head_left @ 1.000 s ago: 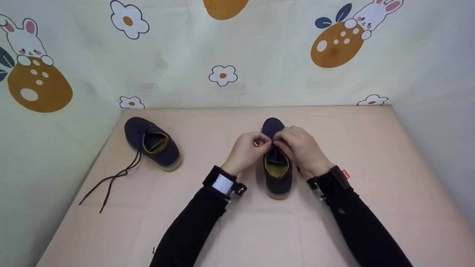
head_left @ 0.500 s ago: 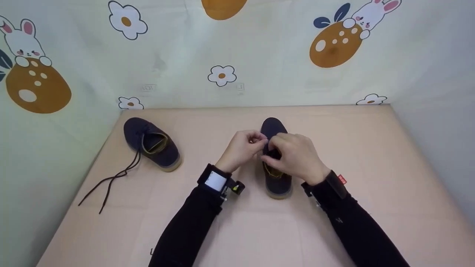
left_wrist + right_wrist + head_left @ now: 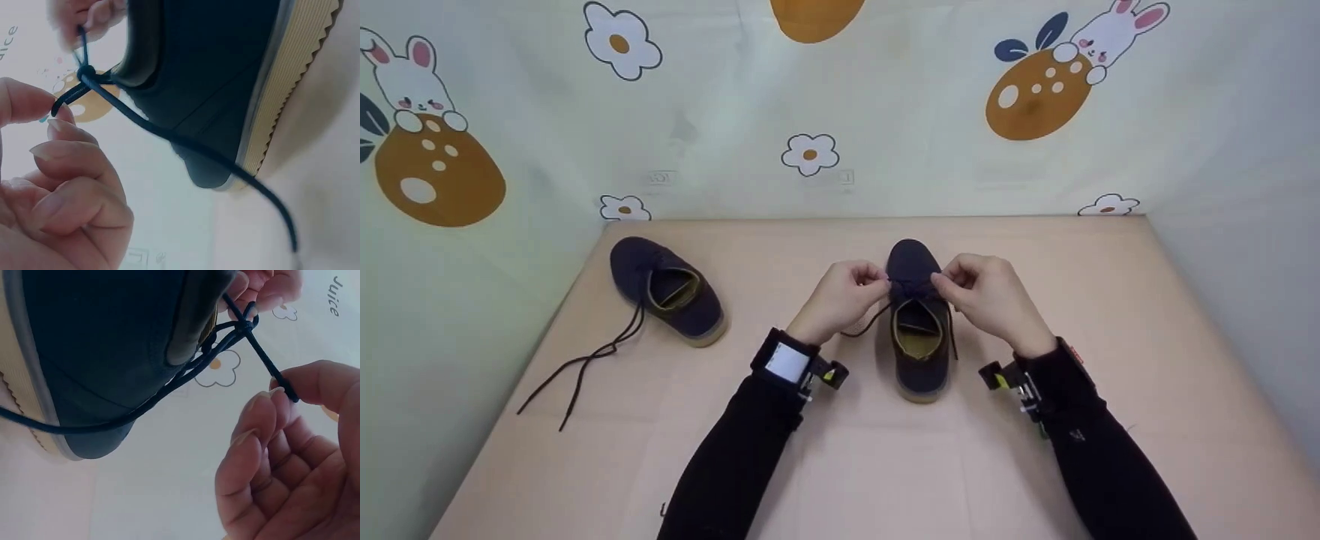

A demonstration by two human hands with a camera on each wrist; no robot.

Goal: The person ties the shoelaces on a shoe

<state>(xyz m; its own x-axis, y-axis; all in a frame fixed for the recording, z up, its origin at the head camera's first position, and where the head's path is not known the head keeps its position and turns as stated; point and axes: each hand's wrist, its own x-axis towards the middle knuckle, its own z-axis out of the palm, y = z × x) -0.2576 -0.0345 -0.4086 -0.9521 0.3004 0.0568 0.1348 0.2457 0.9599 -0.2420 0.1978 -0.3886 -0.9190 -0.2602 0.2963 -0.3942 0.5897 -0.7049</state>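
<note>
A dark navy shoe [image 3: 921, 375] with a tan sole stands in the middle of the table, toe pointing away. From its left side my left hand [image 3: 844, 296] pinches a loop of the dark shoelace [image 3: 68, 97] between thumb and index finger. On the other side my right hand [image 3: 994, 296] pinches a second lace loop [image 3: 264, 354] the same way. Between the hands, over the shoe's tongue, the loops meet in a knot [image 3: 244, 326]. One loose lace end [image 3: 225, 160] hangs along the shoe's left side, another [image 3: 73, 427] along its right.
To the left lies a matching navy shoe [image 3: 701, 304], its toe turned toward the back left. Its long untied laces [image 3: 604, 351] trail across the table [image 3: 780, 465]. A printed curtain [image 3: 720, 112] rises behind the table's back edge.
My hands met over the lace and now stand apart on either side of the shoe, each with a loop. My right hand has moved right, uncovering the shoe's opening; the left shifted slightly left.
</note>
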